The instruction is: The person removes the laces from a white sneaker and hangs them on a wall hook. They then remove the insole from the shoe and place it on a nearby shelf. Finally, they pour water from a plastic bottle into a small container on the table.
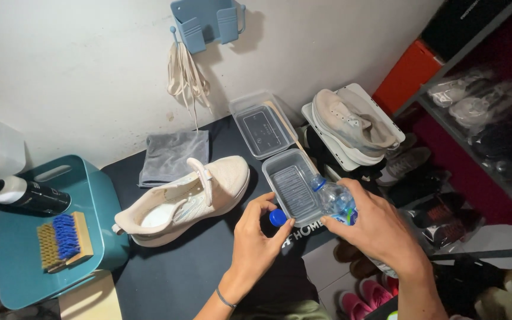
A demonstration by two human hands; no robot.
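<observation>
Most of the water bottle [334, 200] is hidden under the right hand [374, 228]; only its neck and shoulder show beside the clear container [291, 185]. The left hand [256, 237] covers part of the blue cap [278, 217]. Right of the container, the shelf shoes [475, 104] are blurred. Below it, the pink shoes [365, 296] are cut off by the bottom edge.
</observation>
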